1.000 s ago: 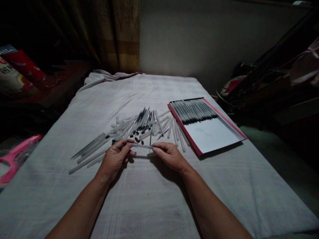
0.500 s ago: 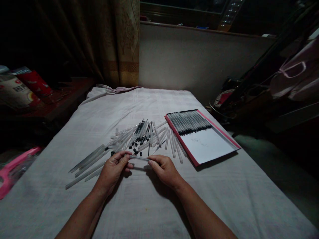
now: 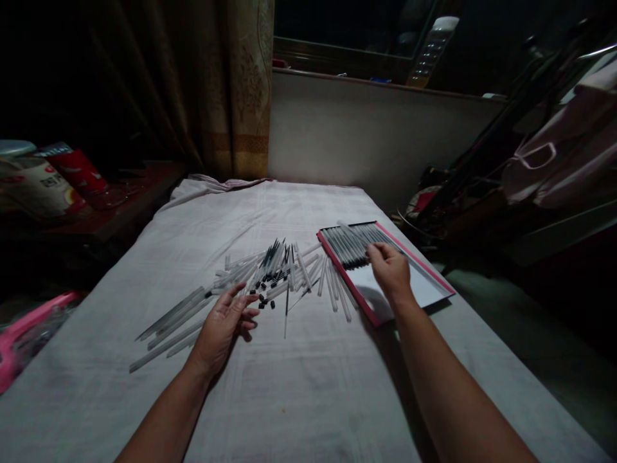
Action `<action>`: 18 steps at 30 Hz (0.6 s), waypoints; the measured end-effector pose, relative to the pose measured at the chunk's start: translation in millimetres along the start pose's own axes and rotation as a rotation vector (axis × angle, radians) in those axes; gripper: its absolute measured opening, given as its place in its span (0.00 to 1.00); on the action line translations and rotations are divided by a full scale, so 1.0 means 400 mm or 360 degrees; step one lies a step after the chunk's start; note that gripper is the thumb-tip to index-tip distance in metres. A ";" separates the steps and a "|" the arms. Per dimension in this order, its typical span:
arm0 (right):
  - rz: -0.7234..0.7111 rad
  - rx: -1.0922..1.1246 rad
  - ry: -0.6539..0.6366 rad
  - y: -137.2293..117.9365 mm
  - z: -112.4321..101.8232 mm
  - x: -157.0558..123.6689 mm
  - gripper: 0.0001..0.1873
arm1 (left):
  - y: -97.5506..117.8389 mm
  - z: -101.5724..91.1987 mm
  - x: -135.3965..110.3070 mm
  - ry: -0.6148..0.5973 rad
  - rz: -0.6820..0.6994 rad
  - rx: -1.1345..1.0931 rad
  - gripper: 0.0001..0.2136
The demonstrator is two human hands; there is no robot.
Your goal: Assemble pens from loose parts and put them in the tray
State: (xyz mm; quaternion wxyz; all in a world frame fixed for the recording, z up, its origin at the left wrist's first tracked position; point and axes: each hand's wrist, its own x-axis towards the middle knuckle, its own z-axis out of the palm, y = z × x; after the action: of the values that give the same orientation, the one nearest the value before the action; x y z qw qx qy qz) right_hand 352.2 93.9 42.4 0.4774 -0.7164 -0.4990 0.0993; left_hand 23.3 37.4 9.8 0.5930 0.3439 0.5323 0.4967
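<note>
Over the box, my right hand (image 3: 389, 267) pinches a clear-barrelled pen (image 3: 353, 234), which slants up and left above the row. That shallow box (image 3: 372, 317) has pink edges and a white bottom. Similar pens with dark ends (image 3: 344, 247) lie side by side in its far part. My left hand (image 3: 226, 325) is open, fingers apart, beside small black caps (image 3: 261, 298) on the cloth. Beyond them is a loose pile of clear tubes (image 3: 240, 270) and thin dark refills (image 3: 272, 254). A single thin refill (image 3: 286, 315) points toward me between my hands.
A pale cloth (image 3: 289, 399) covers the table. Several longer tubes (image 3: 168, 331) lie at left. A pink-handled item (image 3: 33, 321) sits by the left edge. Packages (image 3: 45, 183) stand on a dark side table. A bottle (image 3: 431, 54) is on the window sill.
My right hand has moved right and away from me, carrying the pen from between both hands to above the box. My left hand has let go and opened, staying nearly in place.
</note>
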 end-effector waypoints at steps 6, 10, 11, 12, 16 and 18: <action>0.0342 -0.0733 0.0045 0.088 0.017 0.144 0.22 | 0.001 0.005 -0.007 0.0001 -0.0008 0.0050 0.34; 0.0352 -0.0828 -0.0015 0.099 0.058 0.154 0.22 | 0.002 0.005 -0.009 -0.0008 -0.0009 0.0066 0.33; 0.0346 -0.0856 -0.0036 0.099 0.067 0.155 0.21 | 0.001 0.004 -0.008 -0.0015 -0.0011 0.0069 0.32; 0.0338 -0.0886 -0.0056 0.099 0.075 0.156 0.21 | 0.001 0.003 -0.008 -0.0022 -0.0012 0.0071 0.32; 0.0301 -0.1010 -0.0133 0.094 0.094 0.159 0.20 | -0.001 0.003 -0.007 -0.0038 -0.0019 0.0074 0.31; 0.0279 -0.1061 -0.0170 0.091 0.095 0.159 0.19 | -0.001 0.004 -0.007 -0.0037 -0.0015 0.0074 0.31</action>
State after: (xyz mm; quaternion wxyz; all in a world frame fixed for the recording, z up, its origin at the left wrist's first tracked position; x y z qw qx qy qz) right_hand 381.9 166.1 15.4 0.1800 -0.8669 -0.4648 0.0088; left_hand 25.1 34.8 10.7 0.5933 0.3608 0.5385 0.4774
